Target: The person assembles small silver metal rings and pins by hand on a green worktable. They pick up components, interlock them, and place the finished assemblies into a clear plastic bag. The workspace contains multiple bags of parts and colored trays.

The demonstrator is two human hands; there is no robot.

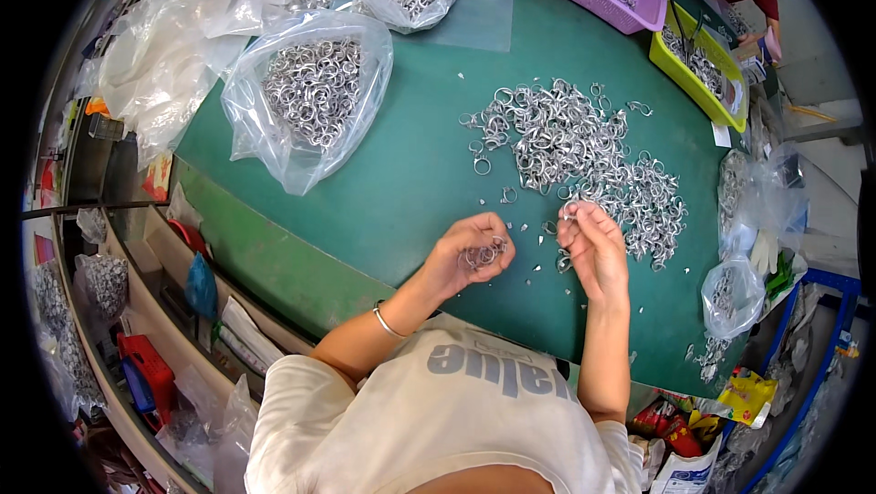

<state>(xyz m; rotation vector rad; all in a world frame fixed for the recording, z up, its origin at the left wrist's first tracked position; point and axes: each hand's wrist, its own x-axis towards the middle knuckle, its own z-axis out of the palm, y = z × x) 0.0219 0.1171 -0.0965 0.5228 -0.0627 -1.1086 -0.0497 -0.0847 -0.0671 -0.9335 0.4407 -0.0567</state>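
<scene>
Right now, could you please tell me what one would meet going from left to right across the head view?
Red container, blue plastic bag, large open clear bag of silver rings, left hand, right hand, yellow-green basket.

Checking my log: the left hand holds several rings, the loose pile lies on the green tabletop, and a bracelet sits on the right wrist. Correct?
No: the bracelet is on the left wrist, as the head view shows. The left hand does hold several rings, and the loose pile lies on the green tabletop.
</scene>
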